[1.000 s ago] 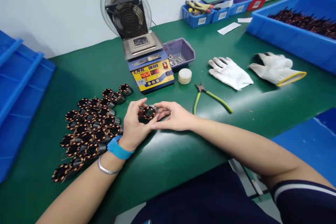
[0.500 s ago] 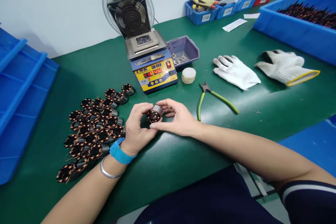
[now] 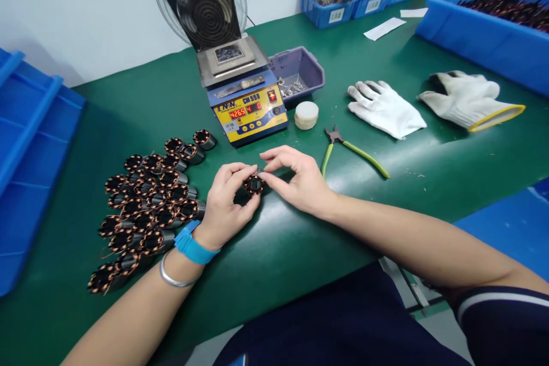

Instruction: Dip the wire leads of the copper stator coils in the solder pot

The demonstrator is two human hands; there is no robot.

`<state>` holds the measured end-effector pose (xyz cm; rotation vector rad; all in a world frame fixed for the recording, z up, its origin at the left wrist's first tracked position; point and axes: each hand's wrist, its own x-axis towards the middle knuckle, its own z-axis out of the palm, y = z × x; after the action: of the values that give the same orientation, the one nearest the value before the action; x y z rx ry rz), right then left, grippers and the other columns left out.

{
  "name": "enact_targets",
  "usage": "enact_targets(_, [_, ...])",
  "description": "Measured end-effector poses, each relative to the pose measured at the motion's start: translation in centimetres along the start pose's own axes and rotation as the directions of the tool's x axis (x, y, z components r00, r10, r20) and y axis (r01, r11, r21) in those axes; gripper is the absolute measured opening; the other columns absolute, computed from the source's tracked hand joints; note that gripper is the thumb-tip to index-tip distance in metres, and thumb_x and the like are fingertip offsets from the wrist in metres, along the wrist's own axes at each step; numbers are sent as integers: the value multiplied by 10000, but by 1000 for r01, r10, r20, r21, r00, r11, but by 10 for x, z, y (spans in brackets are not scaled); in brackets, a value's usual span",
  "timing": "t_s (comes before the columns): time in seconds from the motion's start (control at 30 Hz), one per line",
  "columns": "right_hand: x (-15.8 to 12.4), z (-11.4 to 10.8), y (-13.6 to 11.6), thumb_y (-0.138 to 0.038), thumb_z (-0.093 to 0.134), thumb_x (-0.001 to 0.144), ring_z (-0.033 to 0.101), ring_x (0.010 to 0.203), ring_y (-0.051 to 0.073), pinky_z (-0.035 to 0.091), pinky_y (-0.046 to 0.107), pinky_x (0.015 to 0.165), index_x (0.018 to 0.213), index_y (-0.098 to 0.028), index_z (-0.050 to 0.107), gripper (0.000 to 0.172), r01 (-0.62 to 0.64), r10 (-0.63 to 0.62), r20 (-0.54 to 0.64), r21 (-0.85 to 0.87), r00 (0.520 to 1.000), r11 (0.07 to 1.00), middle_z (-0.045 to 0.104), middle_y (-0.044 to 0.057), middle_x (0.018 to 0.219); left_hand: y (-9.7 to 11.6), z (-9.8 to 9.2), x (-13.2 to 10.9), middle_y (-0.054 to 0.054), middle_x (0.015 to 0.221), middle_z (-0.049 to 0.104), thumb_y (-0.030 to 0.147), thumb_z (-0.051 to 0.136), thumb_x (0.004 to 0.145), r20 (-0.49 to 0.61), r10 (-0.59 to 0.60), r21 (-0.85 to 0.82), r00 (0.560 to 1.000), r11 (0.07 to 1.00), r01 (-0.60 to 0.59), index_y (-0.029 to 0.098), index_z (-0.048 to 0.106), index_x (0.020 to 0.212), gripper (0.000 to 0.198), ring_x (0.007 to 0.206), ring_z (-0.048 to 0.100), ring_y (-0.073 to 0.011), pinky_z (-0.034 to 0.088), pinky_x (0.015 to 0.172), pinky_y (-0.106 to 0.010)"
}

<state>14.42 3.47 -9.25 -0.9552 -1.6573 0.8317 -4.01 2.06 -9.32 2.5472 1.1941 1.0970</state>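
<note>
A small motor stator, a dark ring wound with copper wire, is held just above the green table with its open end facing me. My left hand is closed round its left side, fingers over the top and thumb underneath. At the upper right of the rim, my right hand touches the stator with thumb and index fingertips; its other fingers are lifted. Whether a thin wire is pinched there cannot be seen. Many similar stators stand in a cluster left of my left hand. Green-handled cutters lie open to the right.
Behind my hands stands a solder pot with a lit display. Beside it are a purple bin and a round white pad. White gloves lie to the right. Blue bins line the back; a blue panel leans left.
The stator has turned so its open end faces me more directly. My right hand has shifted from round its right side to its upper rim. The view has moved slightly.
</note>
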Motion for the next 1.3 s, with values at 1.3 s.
enact_targets(1.3, [10,2,-8,-310,895,562,674,731,132,559,232,622,863,-144,646,424,-576,535,234,467,812,670,703,19,800,11,0,6,4,525,495,422,480,958,-101,-413,-383,905,856,347,176,497,577,453,485,472,-95,392,506,-242])
